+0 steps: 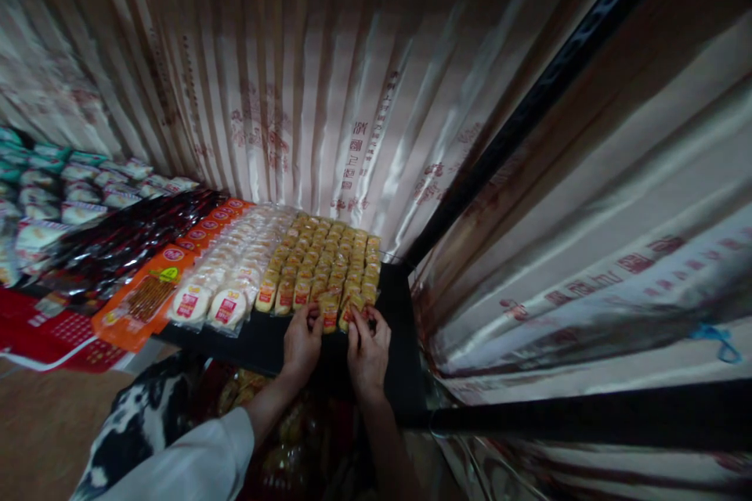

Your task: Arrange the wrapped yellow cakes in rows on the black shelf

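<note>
Head view shows our left hand (301, 344) and right hand (368, 351) side by side at the near edge of the yellow snack packets (323, 266); both sets of fingers are curled, pinching packets in the front row; these lie in rows on a black shelf (399, 313), just beside round white cakes (226, 274) and an orange packet (144, 301); shiny striped curtains (329, 78) hang behind.
</note>
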A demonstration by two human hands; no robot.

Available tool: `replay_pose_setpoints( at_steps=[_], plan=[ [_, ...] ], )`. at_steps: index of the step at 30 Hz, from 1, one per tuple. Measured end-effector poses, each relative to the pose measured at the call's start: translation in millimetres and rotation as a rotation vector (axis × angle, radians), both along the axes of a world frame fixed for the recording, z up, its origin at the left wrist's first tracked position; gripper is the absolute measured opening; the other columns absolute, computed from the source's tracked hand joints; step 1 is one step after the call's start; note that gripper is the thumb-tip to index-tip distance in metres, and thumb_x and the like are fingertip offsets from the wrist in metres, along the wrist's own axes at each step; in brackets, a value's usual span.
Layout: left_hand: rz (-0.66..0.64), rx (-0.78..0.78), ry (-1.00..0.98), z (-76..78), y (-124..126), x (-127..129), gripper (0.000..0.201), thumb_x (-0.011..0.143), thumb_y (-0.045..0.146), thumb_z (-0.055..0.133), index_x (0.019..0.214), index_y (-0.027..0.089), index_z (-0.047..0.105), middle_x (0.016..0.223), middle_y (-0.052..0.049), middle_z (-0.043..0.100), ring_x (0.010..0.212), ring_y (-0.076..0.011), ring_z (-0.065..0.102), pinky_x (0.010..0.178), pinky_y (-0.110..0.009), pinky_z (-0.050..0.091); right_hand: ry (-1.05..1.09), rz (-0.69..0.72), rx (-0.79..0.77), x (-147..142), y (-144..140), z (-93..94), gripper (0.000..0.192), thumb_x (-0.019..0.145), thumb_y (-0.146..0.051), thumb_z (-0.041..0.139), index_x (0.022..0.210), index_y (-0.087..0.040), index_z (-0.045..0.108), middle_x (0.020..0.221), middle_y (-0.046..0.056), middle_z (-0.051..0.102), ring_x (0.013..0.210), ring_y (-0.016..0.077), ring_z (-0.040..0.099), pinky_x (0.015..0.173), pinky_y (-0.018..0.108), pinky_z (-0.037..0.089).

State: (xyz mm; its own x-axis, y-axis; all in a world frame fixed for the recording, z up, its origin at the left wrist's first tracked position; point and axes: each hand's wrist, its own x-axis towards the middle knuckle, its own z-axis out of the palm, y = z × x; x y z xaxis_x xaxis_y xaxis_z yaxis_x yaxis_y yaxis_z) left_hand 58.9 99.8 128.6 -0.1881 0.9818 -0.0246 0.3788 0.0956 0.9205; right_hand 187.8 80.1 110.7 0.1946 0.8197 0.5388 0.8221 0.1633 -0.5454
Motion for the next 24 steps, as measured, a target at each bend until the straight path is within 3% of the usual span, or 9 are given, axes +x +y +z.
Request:
replay_pose_setpoints(
  at_steps=[6,12,17,24],
  plan=[
    [-0.029,0.08,0.081,-2.2,5,12,0.024,0.082,0.023,0.044,0.102,0.015,0.055,0.099,-0.009,0.063,0.09,-0.0194,0.058,0.084,-0.033,0.044,-0.012,0.058,-0.002,6,2,-14.9,0.034,0.089,-0.025,0.037,0.118,-0.024,0.055,0.12,0.011,0.043,0.108,0.0213,0.042,0.08,0.035,0.045],
    [-0.051,0.182,0.258,0.2,15,6,0.022,0.085,0.023,0.041,0.101,0.016,0.054,0.101,-0.01,0.062,0.097,-0.0213,0.057,0.087,-0.034,0.043,-0.002,0.065,0.012,8,2,-19.2,0.035,0.088,-0.025,0.036,0.118,-0.024,0.054,0.121,0.011,0.043,0.11,0.022,0.043,0.08,0.037,0.045],
    [-0.132,0.2,0.328,-5.5,13,9,0.019,0.085,0.021,0.041,0.098,0.018,0.054,0.097,-0.008,0.06,0.092,-0.0198,0.057,0.083,-0.033,0.045,0.008,0.057,0.002,7,1,-18.7,0.036,0.087,-0.024,0.036,0.118,-0.025,0.054,0.121,0.011,0.044,0.112,0.0232,0.042,0.081,0.039,0.046],
    [-0.116,0.223,0.459,-10.0,8,12,0.019,0.087,0.025,0.038,0.094,0.019,0.055,0.094,-0.007,0.055,0.086,-0.0187,0.057,0.075,-0.028,0.046,-0.013,0.074,-0.014,7,-1,-17.3,0.038,0.086,-0.021,0.037,0.121,-0.025,0.052,0.122,0.011,0.044,0.114,0.0229,0.041,0.084,0.04,0.045]
  ],
)
